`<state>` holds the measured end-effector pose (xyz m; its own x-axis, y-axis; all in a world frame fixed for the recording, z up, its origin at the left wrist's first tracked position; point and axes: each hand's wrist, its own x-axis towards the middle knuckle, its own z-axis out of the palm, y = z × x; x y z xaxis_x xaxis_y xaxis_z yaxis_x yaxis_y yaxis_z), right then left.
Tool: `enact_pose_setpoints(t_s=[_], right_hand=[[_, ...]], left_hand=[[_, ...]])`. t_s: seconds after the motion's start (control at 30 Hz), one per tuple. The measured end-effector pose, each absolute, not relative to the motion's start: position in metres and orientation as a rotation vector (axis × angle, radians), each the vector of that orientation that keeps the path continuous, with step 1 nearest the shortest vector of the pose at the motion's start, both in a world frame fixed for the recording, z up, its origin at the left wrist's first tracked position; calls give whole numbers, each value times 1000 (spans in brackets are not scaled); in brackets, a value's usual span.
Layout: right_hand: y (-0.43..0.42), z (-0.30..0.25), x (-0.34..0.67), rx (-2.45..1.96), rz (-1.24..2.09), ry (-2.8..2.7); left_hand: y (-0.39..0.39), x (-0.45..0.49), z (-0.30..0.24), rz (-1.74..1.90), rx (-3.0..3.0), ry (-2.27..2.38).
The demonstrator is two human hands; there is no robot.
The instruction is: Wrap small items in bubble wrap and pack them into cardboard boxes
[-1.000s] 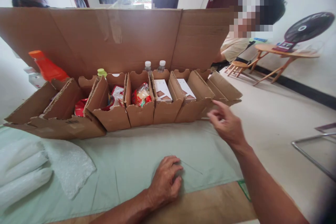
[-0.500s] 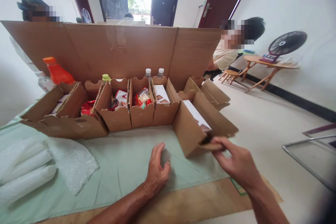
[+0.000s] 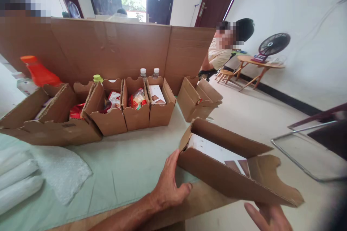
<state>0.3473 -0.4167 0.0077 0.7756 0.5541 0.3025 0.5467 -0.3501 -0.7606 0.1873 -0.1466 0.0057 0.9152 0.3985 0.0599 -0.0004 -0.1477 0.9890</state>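
A long open cardboard box [image 3: 230, 180] with a white carton [image 3: 214, 151] inside it is held out over the table's near right edge. My right hand [image 3: 267, 216] supports its near end from beneath; only the palm and some fingers show at the bottom edge. My left hand [image 3: 170, 184] rests on the green table cover [image 3: 121, 169] with its fingers straight and its thumb against the box's left side.
A row of open cardboard boxes [image 3: 135, 110] with snacks and bottles stands before a tall cardboard sheet [image 3: 114, 48]. An orange bottle [image 3: 39, 72] is at the left, foam wrap [image 3: 59, 169] at the near left. A seated person [image 3: 225, 48], a fan [image 3: 273, 45] and a metal frame [image 3: 303, 151] are to the right.
The box with the white carton has come out of the row toward me and to the right, now lying lengthwise. My right hand has dropped beneath it; my left hand has opened against its side.
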Motion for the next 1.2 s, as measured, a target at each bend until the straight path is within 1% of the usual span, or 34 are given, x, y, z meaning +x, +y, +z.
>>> enact_pose_setpoints(t_s=[0.1, 0.23, 0.33, 0.43, 0.53, 0.67, 0.83, 1.0, 1.2], right_hand=[[-380, 8, 356, -2036, 84, -872], [-328, -4, 359, -1967, 148, -920], [-297, -5, 356, -1850, 328, -1014], [-283, -2, 358, -1711, 464, -1021], [-283, -5, 361, -1631, 543, -972], [-284, -14, 347, -1667, 631, -890], [-259, -19, 325, -1688, 582, -806], [-221, -19, 327, -1707, 508, -745], [-196, -15, 323, -1681, 461, -722]], left_hand=[[-151, 158, -10, 520, 1694, 435], [-140, 96, -42, 772, 1720, 666], [-121, 54, -63, 815, 1752, 839], [-108, 38, -72, 797, 1775, 914], [-106, 49, -67, 848, 1729, 993], [-105, 70, -51, 831, 1683, 955], [-88, 80, -33, 872, 1655, 927], [-64, 89, -26, 953, 1644, 941], [-43, 93, -21, 957, 1675, 900]])
